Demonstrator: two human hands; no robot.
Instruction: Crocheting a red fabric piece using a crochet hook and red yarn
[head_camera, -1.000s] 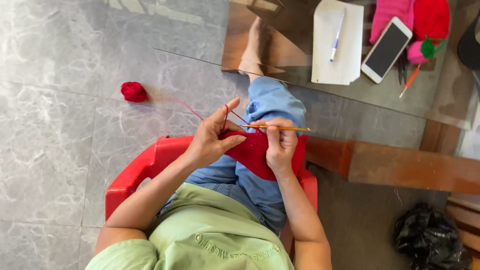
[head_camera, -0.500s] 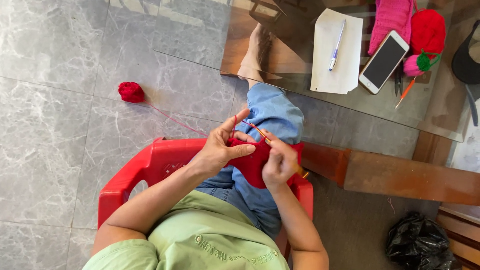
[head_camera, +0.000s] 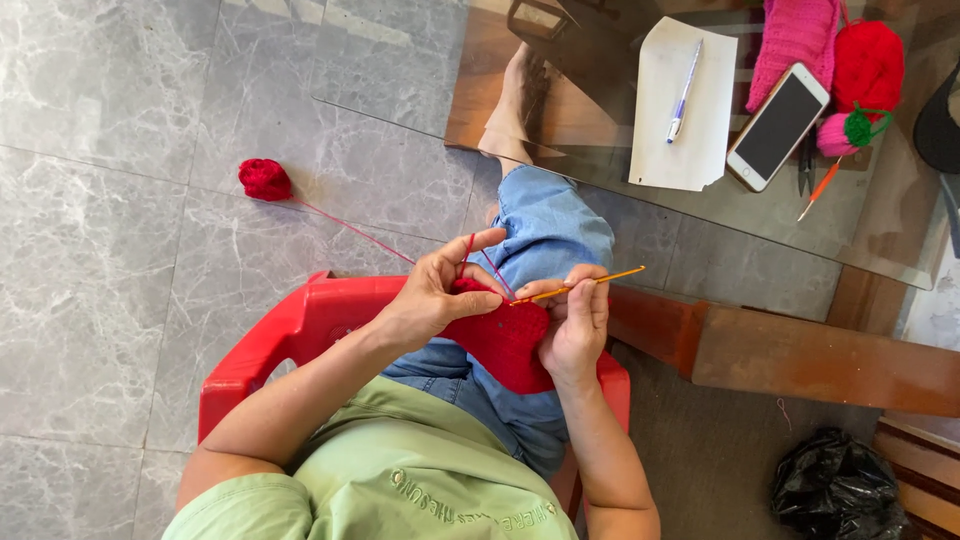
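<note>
Head view: left hand (head_camera: 432, 295) pinches red crochet piece (head_camera: 503, 340), right hand (head_camera: 572, 325) grips orange hook (head_camera: 580, 285).

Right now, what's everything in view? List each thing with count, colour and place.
crochet piece: 1, red, on the lap
crochet hook: 1, orange, in the right hand
yarn ball: 1, red, on the grey floor
chair: 1, red, under the person
glass table: 1, upper right
paper: 1, white, on the table
pen: 1, on the paper
phone: 1, white-edged, beside the paper
black bag: 1, bottom right
left hand: pinches the crochet piece
right hand: grips the crochet hook
</note>
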